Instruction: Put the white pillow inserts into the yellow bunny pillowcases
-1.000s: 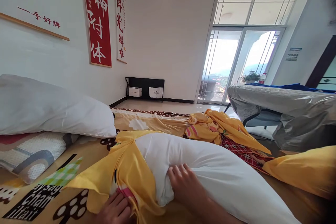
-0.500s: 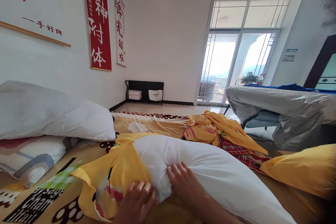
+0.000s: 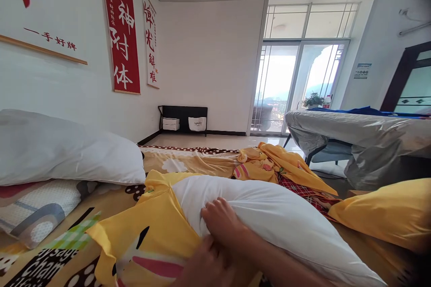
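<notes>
A plump white pillow [image 3: 279, 215] lies across the bed in front of me, its left end inside a yellow pillowcase [image 3: 158, 228] with a pink-and-black print. My right hand [image 3: 222, 222] is closed on the white pillow near the pillowcase's opening, fingers curled into the fabric. Just below it, close to the right wrist, my left hand [image 3: 207, 262] is closed at the pillowcase's edge. That hand is slightly blurred, and its fingertips are partly hidden. The pillowcase's left corner spreads flat over the patterned bedsheet [image 3: 60, 255].
Another white pillow [image 3: 70, 148] rests on a patterned pillow [image 3: 40, 210] at the left. Crumpled yellow cloth [image 3: 286, 163] lies beyond, and a yellow pillow [image 3: 387, 210] sits at the right. Behind stands a plastic-covered table [image 3: 336, 123] with a chair [image 3: 330, 152].
My left hand has moved right, towards the right hand, drawing the pillowcase's edge along and stretching its print. My right hand has shifted slightly left and up. The view has turned slightly.
</notes>
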{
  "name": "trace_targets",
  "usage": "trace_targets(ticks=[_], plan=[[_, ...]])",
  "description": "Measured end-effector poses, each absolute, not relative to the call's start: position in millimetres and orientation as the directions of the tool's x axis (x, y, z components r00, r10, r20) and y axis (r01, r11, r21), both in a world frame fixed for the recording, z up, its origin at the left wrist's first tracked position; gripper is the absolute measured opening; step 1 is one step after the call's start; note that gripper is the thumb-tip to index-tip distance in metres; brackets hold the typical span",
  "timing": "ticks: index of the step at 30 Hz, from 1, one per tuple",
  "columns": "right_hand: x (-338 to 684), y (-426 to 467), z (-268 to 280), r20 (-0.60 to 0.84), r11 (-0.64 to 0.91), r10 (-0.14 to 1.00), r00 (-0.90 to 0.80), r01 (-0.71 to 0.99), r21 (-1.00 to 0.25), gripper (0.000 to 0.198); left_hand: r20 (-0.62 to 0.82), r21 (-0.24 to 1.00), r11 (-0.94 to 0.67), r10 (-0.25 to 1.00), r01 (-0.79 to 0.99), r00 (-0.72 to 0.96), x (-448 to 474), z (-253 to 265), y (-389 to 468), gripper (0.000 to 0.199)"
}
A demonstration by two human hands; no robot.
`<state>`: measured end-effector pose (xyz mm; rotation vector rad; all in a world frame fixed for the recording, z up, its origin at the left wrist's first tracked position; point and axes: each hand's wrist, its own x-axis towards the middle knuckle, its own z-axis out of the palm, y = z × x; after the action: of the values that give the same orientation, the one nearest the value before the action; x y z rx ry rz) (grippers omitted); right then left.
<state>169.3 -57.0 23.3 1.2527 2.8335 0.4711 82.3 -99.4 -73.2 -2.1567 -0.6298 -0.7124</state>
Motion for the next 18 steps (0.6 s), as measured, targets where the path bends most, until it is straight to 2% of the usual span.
trace_targets(ticks=[2, 5, 9, 11, 12, 13, 15, 17, 18], plan=[[163, -51, 39, 0.094, 0.642, 0.729, -0.678, 0.725, 0.252, 0.022, 0.664, -0.468, -0.633, 0.21, 0.617, 0.718, 96, -59, -94, 0.011], [169, -40, 48, 0.139, 0.645, 0.734, -0.665, 0.747, 0.164, 0.028, 0.689, -0.407, -0.675, 0.217, 0.616, 0.692, 97, -48, -87, 0.013], [205, -36, 15, 0.193, 0.678, 0.726, -0.66, 0.734, -0.044, 0.036, 0.796, -0.383, -0.663, 0.115, 0.643, 0.594, 74, -54, -83, 0.03], [225, -47, -14, 0.271, 0.697, 0.704, -0.657, 0.712, -0.085, 0.034, 0.813, -0.368, -0.67, 0.105, 0.644, 0.573, 64, -55, -85, 0.034], [235, -55, -29, 0.332, 0.715, 0.669, -0.665, 0.697, -0.047, 0.035, 0.806, -0.361, -0.68, 0.116, 0.638, 0.58, 61, -55, -86, 0.034], [244, -65, -43, 0.402, 0.734, 0.608, -0.684, 0.678, 0.042, 0.038, 0.79, -0.356, -0.691, 0.137, 0.629, 0.598, 59, -54, -87, 0.033], [263, -86, -65, 0.517, 0.705, 0.432, -0.739, 0.635, 0.317, 0.045, 0.75, -0.364, -0.706, 0.165, 0.608, 0.641, 57, -53, -87, 0.031], [285, -102, -80, 0.57, 0.552, 0.322, -0.756, 0.639, 0.536, 0.052, 0.712, -0.374, -0.711, 0.192, 0.596, 0.675, 55, -54, -88, 0.029], [296, -107, -84, 0.596, 0.463, 0.319, -0.737, 0.67, 0.58, 0.054, 0.693, -0.373, -0.717, 0.206, 0.589, 0.69, 54, -55, -89, 0.029]])
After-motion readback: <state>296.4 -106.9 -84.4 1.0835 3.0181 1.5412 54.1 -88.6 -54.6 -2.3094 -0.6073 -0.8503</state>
